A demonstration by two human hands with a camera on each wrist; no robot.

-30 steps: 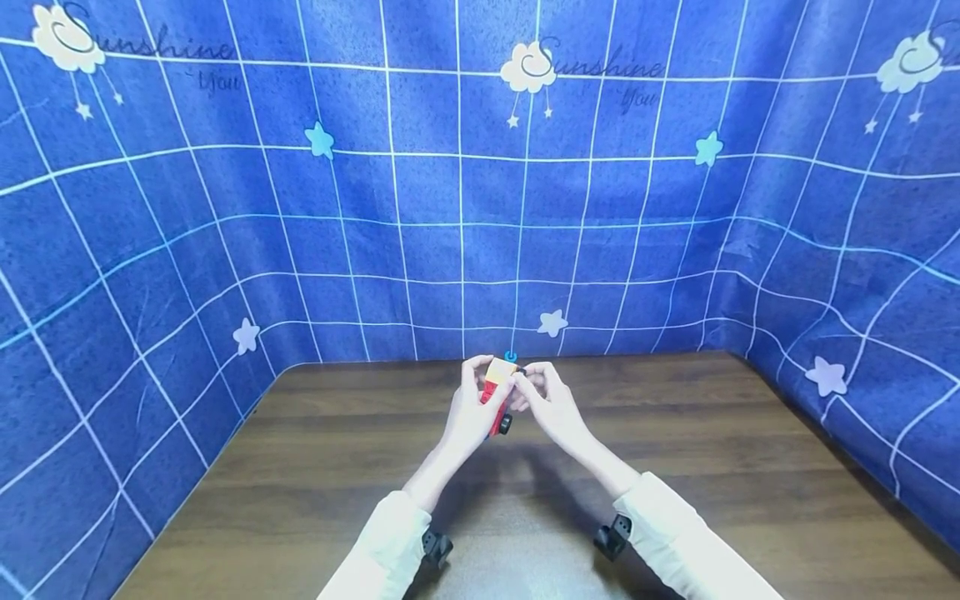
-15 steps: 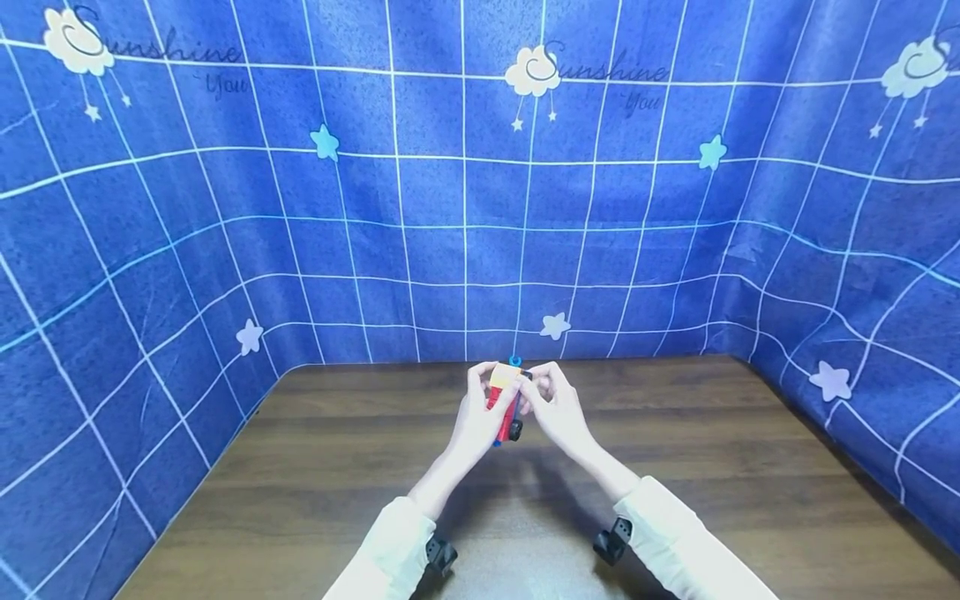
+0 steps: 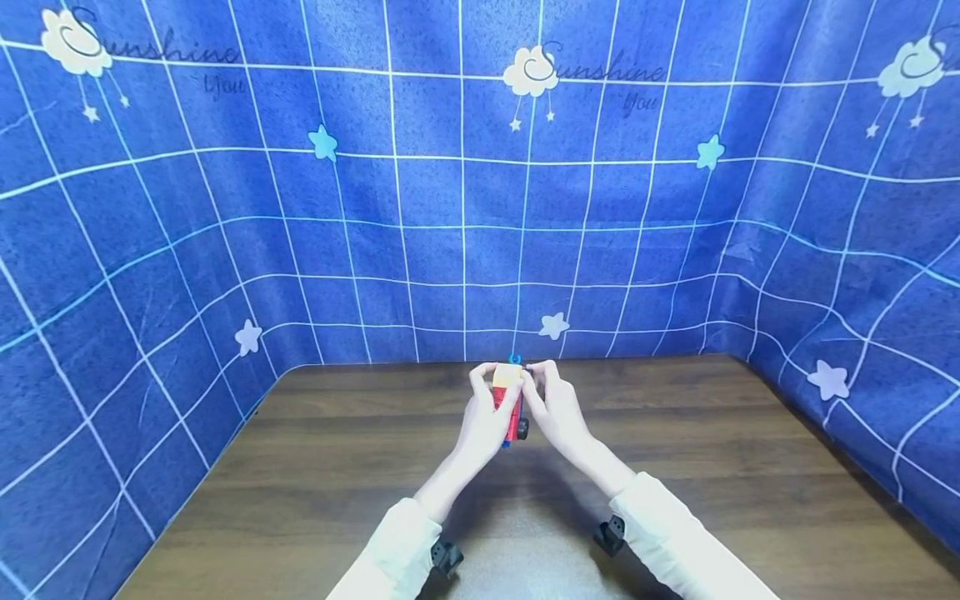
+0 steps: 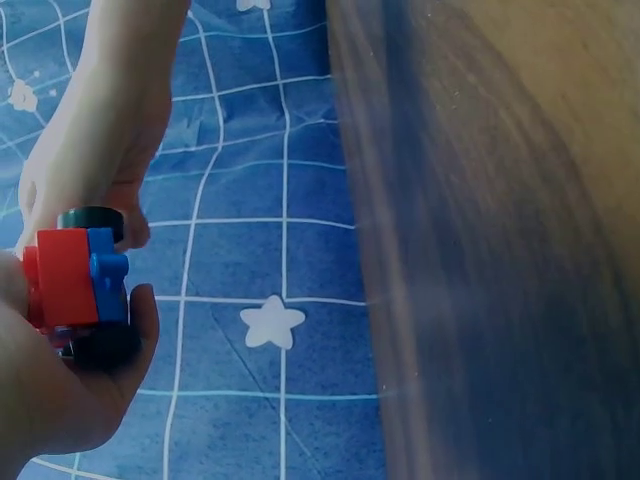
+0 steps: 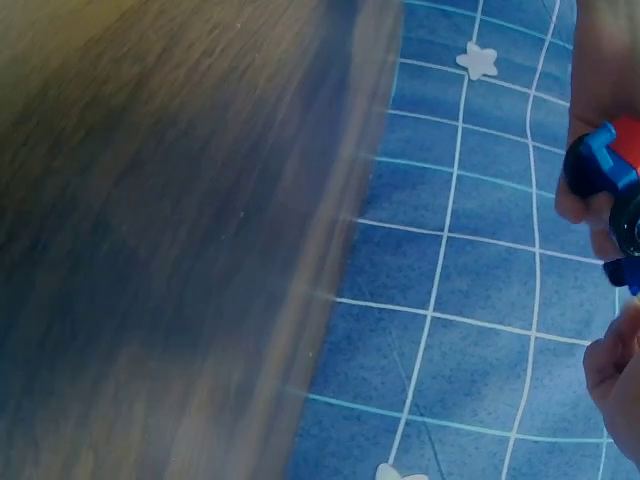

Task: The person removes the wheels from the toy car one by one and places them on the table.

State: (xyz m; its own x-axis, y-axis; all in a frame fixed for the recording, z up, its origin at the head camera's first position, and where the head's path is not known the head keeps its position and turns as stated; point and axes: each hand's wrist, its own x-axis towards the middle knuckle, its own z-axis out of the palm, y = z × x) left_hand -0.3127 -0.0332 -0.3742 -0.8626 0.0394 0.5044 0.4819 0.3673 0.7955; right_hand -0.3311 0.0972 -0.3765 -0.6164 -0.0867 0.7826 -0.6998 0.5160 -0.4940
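Above the table is a toy car (image 3: 510, 408) built of blocks, with a red body, a yellow block, a blue base and black wheels. A small blue hook (image 3: 514, 359) shows at its far end. My left hand (image 3: 483, 423) grips the car along its left side, thumb across the top. In the left wrist view, the car's red and blue end (image 4: 75, 275) faces the camera. My right hand (image 3: 558, 419) pinches a small black part (image 3: 528, 370) at the car's far right side; the fingers mostly hide it. In the right wrist view, a black wheel (image 5: 628, 225) shows near that hand.
The brown wooden table (image 3: 337, 467) spreads below both hands. A blue curtain (image 3: 420, 250) with white grid lines and stars encloses its back and sides. A dark wrist camera (image 3: 447, 557) sits by the left sleeve, another camera (image 3: 611, 535) by the right.
The toy car has shifted slightly right and turned straighter, its long side pointing more directly away. My left hand moved right with it. The right hand stays at the car's far right side.
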